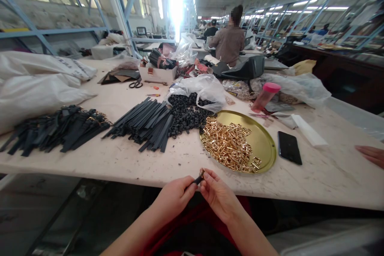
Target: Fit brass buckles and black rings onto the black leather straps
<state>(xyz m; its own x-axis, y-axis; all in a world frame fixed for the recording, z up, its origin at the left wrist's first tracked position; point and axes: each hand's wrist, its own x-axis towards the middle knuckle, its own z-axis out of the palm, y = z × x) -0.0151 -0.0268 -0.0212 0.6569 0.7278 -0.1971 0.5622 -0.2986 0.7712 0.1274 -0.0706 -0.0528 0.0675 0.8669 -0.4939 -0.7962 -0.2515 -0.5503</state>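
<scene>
My left hand (175, 197) and my right hand (218, 195) meet just below the table's front edge, both pinched on a short black strap (198, 179) with a gold buckle (202, 173) at its tip. Straight ahead on the table lies a round gold tray (264, 144) heaped with gold buckles (231, 144). To its left is a fan of black straps (147, 122) and a heap of small black loops (186, 114) spilling from a clear plastic bag (204, 88).
More black straps with fittings (57, 128) lie at far left beside white sacks (33, 84). A black phone (289, 147), a pink-capped bottle (265, 96), scissors (136, 84) and a cardboard box (157, 74) are on the table. Another person's hand (372, 154) rests at right; a person (229, 42) sits beyond.
</scene>
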